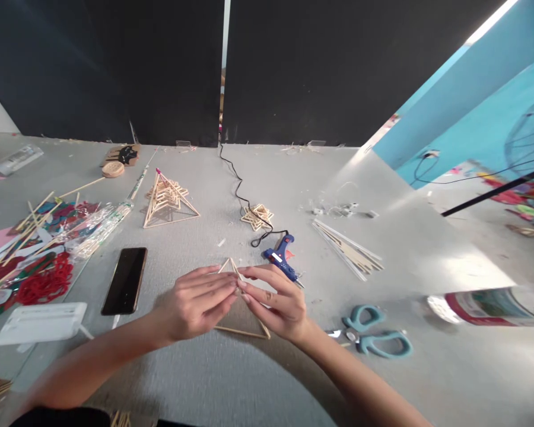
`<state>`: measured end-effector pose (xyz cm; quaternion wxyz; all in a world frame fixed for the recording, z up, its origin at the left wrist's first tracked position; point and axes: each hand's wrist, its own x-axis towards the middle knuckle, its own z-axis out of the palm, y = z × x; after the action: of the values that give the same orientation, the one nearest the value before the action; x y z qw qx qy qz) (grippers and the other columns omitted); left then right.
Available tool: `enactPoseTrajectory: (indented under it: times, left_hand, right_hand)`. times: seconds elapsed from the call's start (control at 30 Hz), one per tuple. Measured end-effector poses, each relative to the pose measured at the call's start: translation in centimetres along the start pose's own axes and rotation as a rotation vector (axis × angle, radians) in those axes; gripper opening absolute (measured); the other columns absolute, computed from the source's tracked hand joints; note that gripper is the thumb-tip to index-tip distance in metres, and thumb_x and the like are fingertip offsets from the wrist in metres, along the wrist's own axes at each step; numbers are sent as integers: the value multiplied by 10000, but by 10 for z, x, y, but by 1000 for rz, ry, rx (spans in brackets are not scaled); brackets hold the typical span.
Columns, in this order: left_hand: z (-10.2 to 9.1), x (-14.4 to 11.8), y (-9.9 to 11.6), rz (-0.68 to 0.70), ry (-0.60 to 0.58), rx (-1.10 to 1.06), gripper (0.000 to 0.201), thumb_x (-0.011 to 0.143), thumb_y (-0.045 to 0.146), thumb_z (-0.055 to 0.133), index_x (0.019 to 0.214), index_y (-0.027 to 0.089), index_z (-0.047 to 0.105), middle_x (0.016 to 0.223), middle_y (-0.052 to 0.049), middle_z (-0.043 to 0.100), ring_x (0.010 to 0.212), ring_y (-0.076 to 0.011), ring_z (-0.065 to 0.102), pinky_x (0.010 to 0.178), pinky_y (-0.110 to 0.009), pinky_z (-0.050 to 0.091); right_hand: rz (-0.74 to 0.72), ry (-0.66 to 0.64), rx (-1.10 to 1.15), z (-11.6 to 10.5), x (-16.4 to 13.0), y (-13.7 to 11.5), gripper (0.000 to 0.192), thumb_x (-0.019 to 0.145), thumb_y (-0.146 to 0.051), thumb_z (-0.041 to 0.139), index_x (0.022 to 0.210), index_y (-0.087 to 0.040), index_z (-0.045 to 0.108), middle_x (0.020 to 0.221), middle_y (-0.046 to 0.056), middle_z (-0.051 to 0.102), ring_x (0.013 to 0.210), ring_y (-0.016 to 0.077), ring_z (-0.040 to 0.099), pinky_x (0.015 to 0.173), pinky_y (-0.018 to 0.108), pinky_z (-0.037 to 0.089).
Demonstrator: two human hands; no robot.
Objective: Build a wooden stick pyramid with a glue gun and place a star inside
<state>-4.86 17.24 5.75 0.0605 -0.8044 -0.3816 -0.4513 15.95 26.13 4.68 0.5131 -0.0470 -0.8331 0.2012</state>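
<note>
Both my hands meet over a small frame of thin wooden sticks (242, 333) at the middle of the table. My left hand (200, 299) pinches with its fingertips near the frame's upper part, and my right hand (278, 299) pinches at the same spot from the other side. Two sticks meet in a point just beyond the fingers; a corner shows below my right hand. The fingers hide the exact joint they grip. A blue hot glue gun (282, 258) lies just beyond my right hand, its black cord (235, 181) running to the back.
A pyramid of sticks (169, 201) and a stick star (257, 217) stand farther back. Loose sticks (349, 249), blue-handled scissors (376, 335) and a plastic jar (489, 306) are to the right. Left are a phone (124, 281), a white device (41, 323) and red yarn (47, 281).
</note>
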Motion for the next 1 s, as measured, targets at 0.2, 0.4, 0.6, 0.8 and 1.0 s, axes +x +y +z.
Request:
enactPoseTrajectory:
  times: [0.2, 0.4, 0.6, 0.8, 1.0]
  left_hand:
    - [2, -3, 9, 2, 10, 77, 298, 919, 49, 702, 1215, 85, 711, 1172, -95, 807, 1141, -174, 766, 1099, -357, 603]
    - [4, -4, 14, 1, 24, 139, 303, 910, 42, 708, 1212, 73, 705, 1163, -97, 810, 1118, -173, 776, 1095, -358, 612]
    - [6, -2, 18, -16, 43, 162, 278, 907, 42, 711, 1182, 78, 709, 1130, -92, 818, 1066, -160, 790, 1096, -353, 614]
    - [4, 5, 22, -24, 52, 169, 214, 912, 40, 695, 1121, 82, 716, 1081, -88, 828, 1010, -162, 805, 1074, -356, 633]
    - [4, 9, 24, -29, 74, 184, 177, 905, 43, 700, 1076, 79, 720, 1028, -91, 834, 958, -161, 813, 1048, -364, 649]
  right_hand:
    - [-8, 35, -53, 6, -3, -6, 560, 924, -29, 659, 1452, -213, 630, 1264, 155, 728, 1137, 255, 726, 853, 429, 650]
    - [4, 69, -76, 12, -7, -9, 576, 934, -29, 630, 1468, -247, 615, 1226, 133, 749, 1080, 236, 745, 804, 403, 657]
    - [29, 84, -46, 16, -9, -10, 566, 940, -19, 626, 1455, -253, 624, 1231, 138, 736, 1060, 225, 734, 796, 402, 649]
    - [54, 101, -53, 18, -12, -11, 562, 938, -19, 628, 1446, -262, 638, 1235, 136, 730, 1030, 227, 718, 791, 411, 645]
    - [54, 124, -42, 21, -16, -11, 584, 915, 14, 635, 1441, -240, 646, 1229, 135, 727, 1037, 228, 709, 818, 414, 636]
